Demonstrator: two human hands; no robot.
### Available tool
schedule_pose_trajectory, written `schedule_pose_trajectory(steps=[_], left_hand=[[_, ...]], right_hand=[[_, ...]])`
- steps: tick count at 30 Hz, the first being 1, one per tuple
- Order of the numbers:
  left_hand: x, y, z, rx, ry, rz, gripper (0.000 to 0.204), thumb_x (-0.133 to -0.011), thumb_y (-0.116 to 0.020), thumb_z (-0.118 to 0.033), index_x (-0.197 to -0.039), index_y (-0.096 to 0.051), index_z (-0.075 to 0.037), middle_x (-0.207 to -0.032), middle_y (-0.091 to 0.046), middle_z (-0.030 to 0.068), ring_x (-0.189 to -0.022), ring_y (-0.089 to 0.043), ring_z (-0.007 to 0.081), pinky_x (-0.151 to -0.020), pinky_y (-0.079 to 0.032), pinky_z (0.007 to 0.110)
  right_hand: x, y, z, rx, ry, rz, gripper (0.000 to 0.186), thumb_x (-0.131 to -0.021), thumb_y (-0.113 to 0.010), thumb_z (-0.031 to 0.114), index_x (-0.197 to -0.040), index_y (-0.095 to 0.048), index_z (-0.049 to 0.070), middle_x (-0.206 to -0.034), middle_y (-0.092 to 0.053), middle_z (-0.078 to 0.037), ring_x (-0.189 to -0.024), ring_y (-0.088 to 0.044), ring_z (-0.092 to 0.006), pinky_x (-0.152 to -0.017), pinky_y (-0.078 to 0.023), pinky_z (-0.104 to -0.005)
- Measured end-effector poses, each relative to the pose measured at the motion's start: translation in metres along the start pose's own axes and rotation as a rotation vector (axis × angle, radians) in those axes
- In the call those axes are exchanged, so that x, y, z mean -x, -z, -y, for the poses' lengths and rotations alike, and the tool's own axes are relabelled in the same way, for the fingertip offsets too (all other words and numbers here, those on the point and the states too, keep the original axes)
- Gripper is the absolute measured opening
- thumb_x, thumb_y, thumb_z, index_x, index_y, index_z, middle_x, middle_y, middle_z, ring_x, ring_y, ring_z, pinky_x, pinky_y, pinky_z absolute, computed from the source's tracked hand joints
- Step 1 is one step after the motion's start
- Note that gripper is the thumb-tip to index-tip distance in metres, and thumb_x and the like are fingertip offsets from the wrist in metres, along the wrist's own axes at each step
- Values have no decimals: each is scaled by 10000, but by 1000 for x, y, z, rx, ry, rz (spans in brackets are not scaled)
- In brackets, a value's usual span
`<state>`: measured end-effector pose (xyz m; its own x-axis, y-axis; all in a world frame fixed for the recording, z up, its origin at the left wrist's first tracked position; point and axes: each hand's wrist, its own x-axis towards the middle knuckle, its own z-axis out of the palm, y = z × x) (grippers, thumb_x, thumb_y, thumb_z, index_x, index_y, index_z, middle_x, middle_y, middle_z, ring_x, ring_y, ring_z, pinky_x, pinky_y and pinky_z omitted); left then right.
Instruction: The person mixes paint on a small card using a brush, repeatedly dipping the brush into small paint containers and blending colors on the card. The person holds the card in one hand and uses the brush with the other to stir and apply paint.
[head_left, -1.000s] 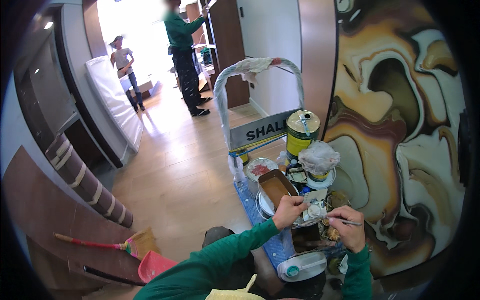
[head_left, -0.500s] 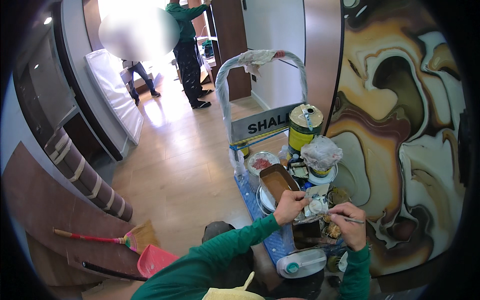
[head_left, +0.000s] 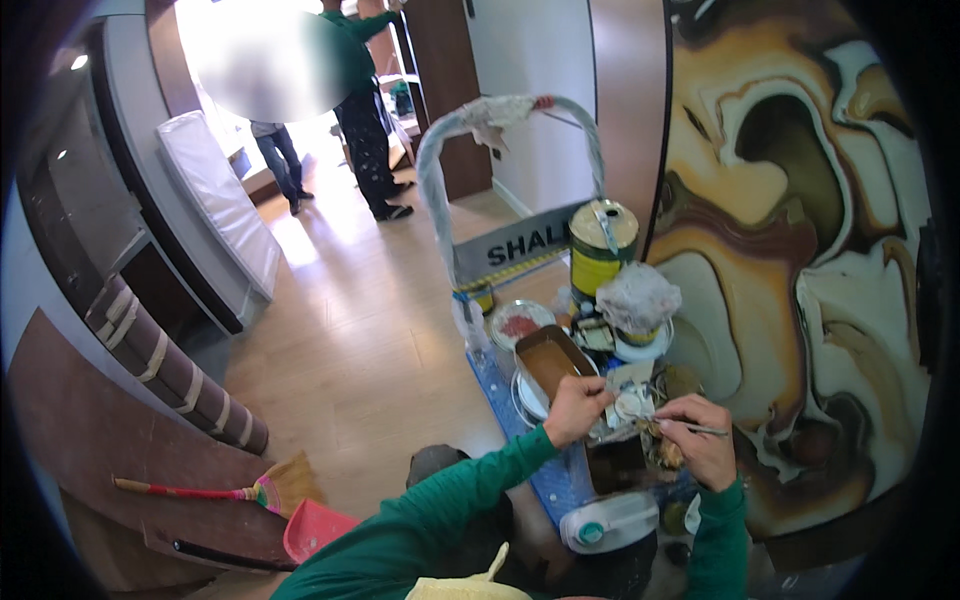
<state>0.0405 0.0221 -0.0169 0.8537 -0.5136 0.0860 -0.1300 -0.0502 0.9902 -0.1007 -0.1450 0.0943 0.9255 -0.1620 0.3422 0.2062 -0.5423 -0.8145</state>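
My left hand (head_left: 578,410) grips a pale board (head_left: 630,398) smeared with whitish material, over the crowded trolley deck (head_left: 493,398). My right hand (head_left: 700,450) pinches a thin metal-coloured tool (head_left: 712,430), its tip at the board's near right edge; the kind of tool is unclear. Just beyond my left hand lies a brown rectangular container (head_left: 548,358). Around them stand a round lid with red smears (head_left: 518,325), a tall green and yellow can (head_left: 595,262), a bunched clear plastic bag (head_left: 637,295) and a translucent jug (head_left: 610,522) at the near end.
Right, a glossy marbled panel (head_left: 770,260). Left, a taped roll (head_left: 180,370), a broom (head_left: 290,485) and a red dustpan (head_left: 315,530). A white padded panel (head_left: 215,205) leans by the doorway, where two co-workers (head_left: 365,140) (head_left: 280,160) stand, one in green with an arm raised.
The co-worker at the back left has shifted a little to the right. My hands stay on the board and tool, slightly higher in the picture.
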Motion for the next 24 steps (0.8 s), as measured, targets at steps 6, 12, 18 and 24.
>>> schedule_pose_trajectory(steps=[6, 12, 18, 24], left_hand=[[-3, -2, 1, -40, -96, -81, 301, -767, -656, -95, -607, -428, 20, -564, -327, -17, -566, -321, 79, -467, -308, 313], [9, 0, -16, 135, -5, -37, 119, -840, -650, -44, -843, -688, 69, -669, -571, -56, -617, -450, 31, -514, -391, 240], [11, 0, -25, 169, 41, -34, 152, -853, -656, -49, -923, -701, 78, -693, -614, -20, -619, -475, 37, -526, -407, 241], [9, -4, -20, 165, 73, -13, 132, -854, -658, -52, -861, -693, 74, -676, -600, -22, -610, -462, 34, -508, -390, 239]], right_hand=[[-4, 1, -5, 55, 39, -6, 136, -798, -640, 91, -884, -674, -9, -828, -649, -120, -764, -634, -219, -691, -488, -316], [3, 2, -7, 27, -67, -23, 140, -800, -631, 59, -902, -681, -23, -854, -657, -97, -793, -622, -173, -710, -480, -281], [2, -5, -6, -32, -84, -28, 146, -800, -638, 46, -915, -685, -31, -860, -661, -100, -785, -617, -161, -707, -481, -277], [2, -4, -13, 55, -24, 40, 139, -814, -627, 45, -916, -695, -21, -877, -671, -94, -794, -627, -150, -709, -482, -266]])
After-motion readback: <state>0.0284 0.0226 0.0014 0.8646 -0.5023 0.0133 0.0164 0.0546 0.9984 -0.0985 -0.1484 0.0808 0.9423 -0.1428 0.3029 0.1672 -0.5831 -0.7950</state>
